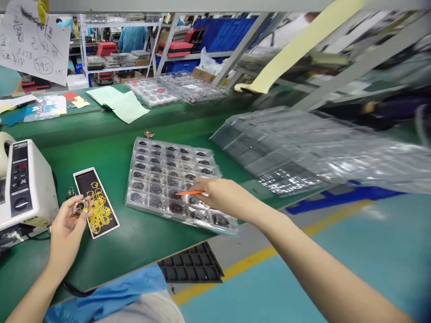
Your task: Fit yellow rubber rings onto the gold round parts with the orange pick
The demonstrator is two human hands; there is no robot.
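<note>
Small round dark component (79,208), metal-rimmed, was pinched between thumb and fingers of the left hand (65,226), partly closed, near the edge of the green bench (111,251). Right hand (224,195), fingers curled, held a thin orange stick (190,192) above a clear plastic tray (129,197) of dark round parts. Black rectangular card (96,204) bearing yellow rings lay just beside the left hand.

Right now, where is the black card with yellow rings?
In the head view, the black card lies on the green workbench, beside the left hand and left of the clear tray.
</note>
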